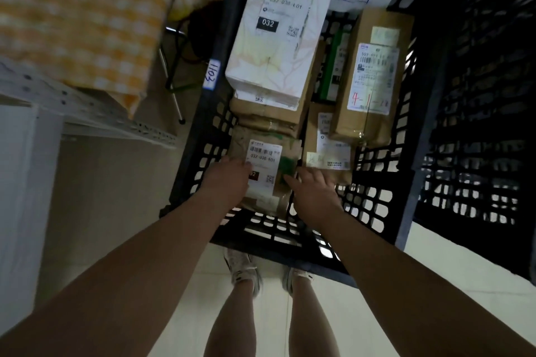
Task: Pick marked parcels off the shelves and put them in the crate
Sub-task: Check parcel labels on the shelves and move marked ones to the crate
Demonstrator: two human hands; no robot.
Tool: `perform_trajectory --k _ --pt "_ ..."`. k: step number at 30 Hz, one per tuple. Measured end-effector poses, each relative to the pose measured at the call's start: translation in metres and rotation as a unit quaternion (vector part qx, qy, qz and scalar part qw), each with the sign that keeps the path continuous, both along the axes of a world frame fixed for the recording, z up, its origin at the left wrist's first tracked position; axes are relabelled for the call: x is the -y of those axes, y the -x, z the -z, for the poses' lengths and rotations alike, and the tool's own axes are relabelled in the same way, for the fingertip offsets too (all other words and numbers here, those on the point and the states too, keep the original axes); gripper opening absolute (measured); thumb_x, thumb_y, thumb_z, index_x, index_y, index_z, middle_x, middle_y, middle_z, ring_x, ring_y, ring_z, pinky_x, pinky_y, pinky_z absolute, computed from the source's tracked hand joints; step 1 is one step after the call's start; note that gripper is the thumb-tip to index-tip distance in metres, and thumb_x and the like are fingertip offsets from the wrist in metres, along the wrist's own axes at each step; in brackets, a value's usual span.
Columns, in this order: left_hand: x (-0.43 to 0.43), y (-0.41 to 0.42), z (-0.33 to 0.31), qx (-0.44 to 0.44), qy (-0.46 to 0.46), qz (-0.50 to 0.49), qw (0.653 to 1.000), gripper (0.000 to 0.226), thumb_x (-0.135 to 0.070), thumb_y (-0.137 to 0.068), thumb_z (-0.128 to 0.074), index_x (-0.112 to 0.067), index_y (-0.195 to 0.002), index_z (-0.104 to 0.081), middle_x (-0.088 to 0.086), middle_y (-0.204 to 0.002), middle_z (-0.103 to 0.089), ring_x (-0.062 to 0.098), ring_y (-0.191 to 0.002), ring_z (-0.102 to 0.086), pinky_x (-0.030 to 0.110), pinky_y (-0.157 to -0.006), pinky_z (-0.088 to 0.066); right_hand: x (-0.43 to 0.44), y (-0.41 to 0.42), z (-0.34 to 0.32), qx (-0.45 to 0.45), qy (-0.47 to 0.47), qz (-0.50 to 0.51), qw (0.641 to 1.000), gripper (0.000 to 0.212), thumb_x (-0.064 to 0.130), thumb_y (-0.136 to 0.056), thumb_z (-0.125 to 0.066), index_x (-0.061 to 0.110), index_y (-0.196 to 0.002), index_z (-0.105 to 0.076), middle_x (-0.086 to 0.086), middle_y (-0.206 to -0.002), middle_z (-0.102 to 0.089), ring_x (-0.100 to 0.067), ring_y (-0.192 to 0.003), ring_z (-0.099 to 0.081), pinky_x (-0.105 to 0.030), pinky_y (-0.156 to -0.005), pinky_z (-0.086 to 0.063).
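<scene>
A black slatted crate (377,194) stands on the floor in front of me and holds several parcels. Nearest me lies a brown parcel (269,153) with a white shipping label. My left hand (226,180) grips its left edge and my right hand (313,191) grips its right side, fingers curled over the edge. Behind it a white box (278,38) marked 032 lies on other brown parcels. To the right, a brown box (374,78) with red writing rests on a smaller brown parcel (327,148).
A second black crate (481,124) stands against the right side. A white metal shelf (87,113) with an orange checked cloth (81,17) is at the left. A folding stool's legs (174,87) stand by the crate. My feet (243,269) are just below the crate.
</scene>
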State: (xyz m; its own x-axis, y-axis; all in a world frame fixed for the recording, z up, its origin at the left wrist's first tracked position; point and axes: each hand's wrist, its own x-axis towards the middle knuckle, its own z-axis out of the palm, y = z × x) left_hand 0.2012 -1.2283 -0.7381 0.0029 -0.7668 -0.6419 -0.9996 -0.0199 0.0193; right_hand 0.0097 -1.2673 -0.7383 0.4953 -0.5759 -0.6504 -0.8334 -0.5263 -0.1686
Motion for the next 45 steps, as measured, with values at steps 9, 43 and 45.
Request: perform_trajectory --k 9,43,45 --pt "-0.036 -0.003 -0.123 0.023 0.188 0.049 0.981 0.034 -0.020 -0.090 -0.052 -0.015 -0.123 -0.050 0.008 -0.122 -0.053 0.026 -0.112 -0.048 0.035 -0.090 -0.045 -0.003 -0.004 -0.126 0.016 0.037 0.002 0.999 0.040 0.017 -0.093 -0.045 0.016 -0.133 -0.044 -0.008 -0.131 -0.047 -0.027 -0.122 -0.040 -0.040 -0.095 -0.040" --pt "-0.418 0.113 -0.610 0.377 0.471 -0.363 0.710 0.031 -0.024 -0.078 -0.070 -0.011 -0.106 -0.066 0.010 -0.104 -0.067 0.032 -0.092 -0.063 0.040 -0.076 -0.053 -0.262 -0.054 -0.603 0.585 0.127 -0.388 0.701 0.027 0.021 -0.094 -0.053 0.015 -0.117 -0.065 -0.001 -0.116 -0.065 -0.021 -0.105 -0.059 -0.030 -0.087 -0.047" --pt "-0.452 0.115 -0.618 0.390 0.472 -0.377 0.695 0.030 -0.025 -0.080 -0.068 -0.012 -0.107 -0.066 0.009 -0.103 -0.067 0.031 -0.092 -0.062 0.038 -0.076 -0.053 -0.294 -0.064 -0.610 0.605 0.103 -0.406 0.678 0.023 0.015 -0.088 -0.058 0.012 -0.108 -0.069 -0.005 -0.107 -0.068 -0.026 -0.098 -0.062 -0.035 -0.080 -0.052"
